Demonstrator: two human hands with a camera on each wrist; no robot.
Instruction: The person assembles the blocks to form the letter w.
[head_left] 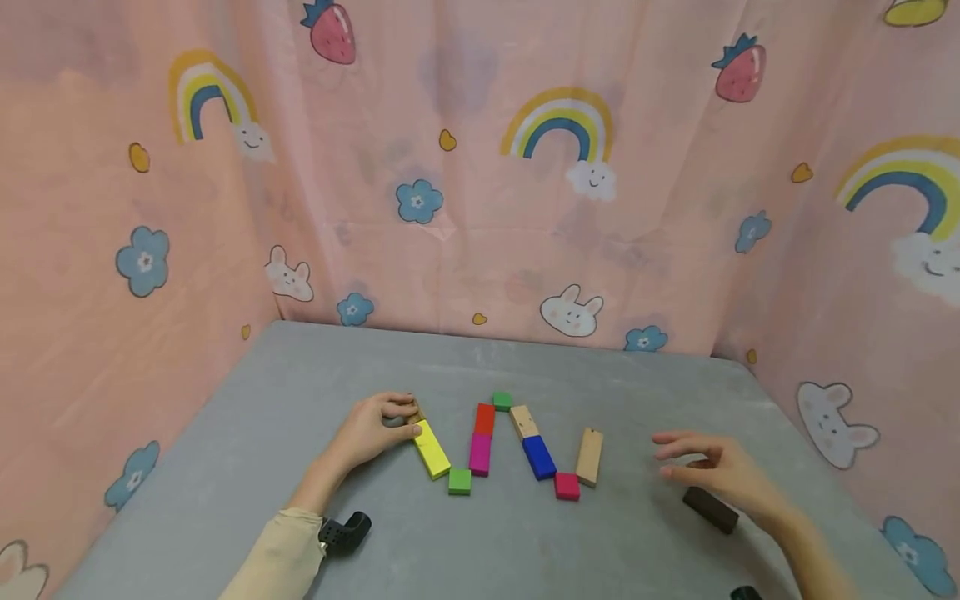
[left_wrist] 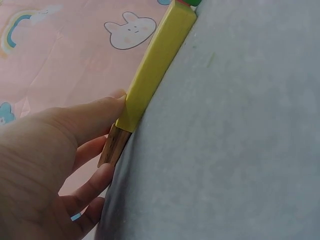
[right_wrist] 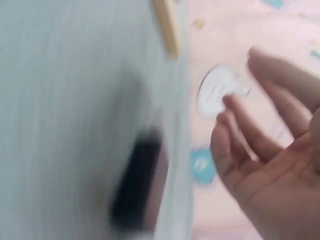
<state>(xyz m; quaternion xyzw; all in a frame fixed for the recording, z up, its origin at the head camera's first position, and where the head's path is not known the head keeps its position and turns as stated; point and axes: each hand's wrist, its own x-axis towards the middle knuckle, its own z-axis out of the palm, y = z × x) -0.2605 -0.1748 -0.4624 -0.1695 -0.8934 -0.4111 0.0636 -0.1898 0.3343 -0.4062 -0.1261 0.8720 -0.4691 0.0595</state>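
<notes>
My left hand is at the far-left end of a zigzag of coloured blocks. Its curled fingers hold a small brown wooden block, partly hidden by them, while the thumb lies against the adjoining yellow block. Brown and yellow meet end to end in the left wrist view. On the other side, my right hand hovers with loosely bent fingers and nothing in its grasp. Beneath it on the table lies a dark brown block, blurred in the right wrist view.
Along the zigzag follow a light green block, magenta block, red block, green block, short natural-wood block, blue block, crimson block and long natural-wood block. A patterned pink curtain encloses the grey table.
</notes>
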